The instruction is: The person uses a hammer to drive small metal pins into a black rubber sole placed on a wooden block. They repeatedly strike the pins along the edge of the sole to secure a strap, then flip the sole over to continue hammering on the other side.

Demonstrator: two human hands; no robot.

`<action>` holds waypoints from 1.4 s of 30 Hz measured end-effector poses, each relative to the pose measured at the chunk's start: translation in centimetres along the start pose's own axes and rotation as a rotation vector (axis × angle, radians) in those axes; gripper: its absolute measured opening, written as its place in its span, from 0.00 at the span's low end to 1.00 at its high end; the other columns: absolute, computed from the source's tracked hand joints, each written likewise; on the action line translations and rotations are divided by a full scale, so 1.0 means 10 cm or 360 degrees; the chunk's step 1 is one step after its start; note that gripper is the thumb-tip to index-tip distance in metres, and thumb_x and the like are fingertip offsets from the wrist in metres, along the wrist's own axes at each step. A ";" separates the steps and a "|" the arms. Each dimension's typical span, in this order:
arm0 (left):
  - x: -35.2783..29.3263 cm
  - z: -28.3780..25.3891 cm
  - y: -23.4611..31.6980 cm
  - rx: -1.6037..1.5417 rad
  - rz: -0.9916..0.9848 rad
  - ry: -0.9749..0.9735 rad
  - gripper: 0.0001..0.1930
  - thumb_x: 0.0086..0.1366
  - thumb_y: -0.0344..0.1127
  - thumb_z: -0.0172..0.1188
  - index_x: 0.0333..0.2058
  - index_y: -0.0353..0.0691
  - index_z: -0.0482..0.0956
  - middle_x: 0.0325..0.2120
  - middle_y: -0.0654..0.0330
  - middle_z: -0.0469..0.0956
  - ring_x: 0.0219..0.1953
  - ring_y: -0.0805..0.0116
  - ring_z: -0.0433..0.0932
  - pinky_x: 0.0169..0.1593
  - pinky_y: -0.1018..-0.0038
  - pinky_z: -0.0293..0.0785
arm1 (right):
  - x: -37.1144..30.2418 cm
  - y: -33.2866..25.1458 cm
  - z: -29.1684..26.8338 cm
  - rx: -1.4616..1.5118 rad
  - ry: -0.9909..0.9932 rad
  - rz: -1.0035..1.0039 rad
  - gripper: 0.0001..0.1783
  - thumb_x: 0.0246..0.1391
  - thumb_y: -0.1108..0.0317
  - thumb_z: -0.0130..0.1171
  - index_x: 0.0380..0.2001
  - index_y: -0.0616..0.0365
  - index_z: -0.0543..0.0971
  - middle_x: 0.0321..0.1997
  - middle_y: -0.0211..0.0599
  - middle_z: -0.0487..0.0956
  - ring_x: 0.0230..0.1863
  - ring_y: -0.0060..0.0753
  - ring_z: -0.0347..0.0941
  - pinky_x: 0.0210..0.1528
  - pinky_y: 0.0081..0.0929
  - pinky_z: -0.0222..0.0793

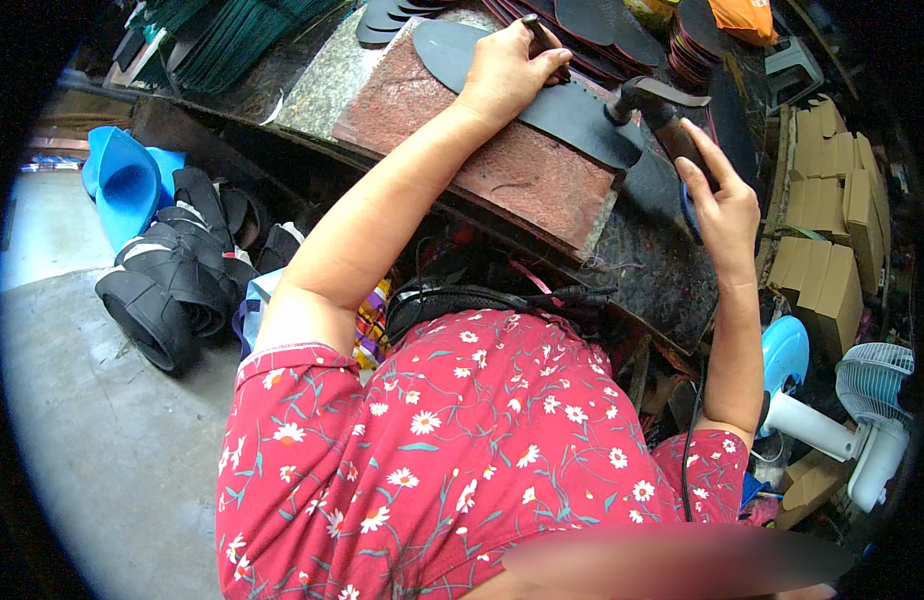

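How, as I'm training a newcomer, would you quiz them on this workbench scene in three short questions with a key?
1. Which hand grips the hammer?
2. True or false: the black sole-shaped piece lies directly on the floor.
3. What does the left hand hold? A) scissors B) a slim dark tool C) a paintbrush

Key: 1. The right hand. 2. False; it lies on the reddish slab. 3. B.

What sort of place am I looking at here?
Probably a small shoemaking workshop: a dark sole-shaped piece lies on a reddish slab, similar pieces are stacked behind it, and the right hand holds a hammer.
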State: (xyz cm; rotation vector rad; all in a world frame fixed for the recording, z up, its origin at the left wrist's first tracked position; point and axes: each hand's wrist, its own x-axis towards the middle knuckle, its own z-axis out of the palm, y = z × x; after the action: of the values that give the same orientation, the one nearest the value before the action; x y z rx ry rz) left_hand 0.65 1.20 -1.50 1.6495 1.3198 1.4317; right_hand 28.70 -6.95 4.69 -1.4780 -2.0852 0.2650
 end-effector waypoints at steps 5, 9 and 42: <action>-0.03 0.03 0.11 0.0555 0.0543 0.0076 0.11 0.61 0.38 0.67 0.35 0.37 0.78 0.23 0.49 0.81 0.28 0.54 0.84 0.33 0.65 0.79 | 0.06 -0.39 -0.46 0.0757 0.0283 -0.0049 0.25 0.63 0.71 0.59 0.63 0.57 0.73 0.34 0.29 0.81 0.31 0.16 0.73 0.32 0.16 0.69; -0.12 0.15 0.21 0.0942 0.1027 -0.0046 0.12 0.64 0.39 0.63 0.39 0.39 0.72 0.23 0.52 0.79 0.27 0.49 0.81 0.32 0.59 0.77 | 0.05 -0.46 -0.33 0.0765 0.0535 -0.0378 0.25 0.64 0.68 0.59 0.64 0.53 0.72 0.36 0.30 0.82 0.32 0.20 0.75 0.35 0.19 0.72; -0.03 0.15 0.09 0.0046 0.0088 -0.0116 0.08 0.63 0.35 0.65 0.33 0.36 0.79 0.24 0.56 0.83 0.27 0.66 0.84 0.35 0.71 0.81 | -0.10 -0.18 -0.49 0.0628 0.0301 0.0009 0.23 0.62 0.69 0.61 0.61 0.52 0.76 0.48 0.29 0.82 0.32 0.11 0.70 0.33 0.13 0.68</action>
State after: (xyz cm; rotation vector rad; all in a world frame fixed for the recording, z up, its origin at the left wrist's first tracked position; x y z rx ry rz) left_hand 2.35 0.85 -1.21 1.7530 1.2691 1.3767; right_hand 30.16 -9.33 9.24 -1.2202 -1.7574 0.4880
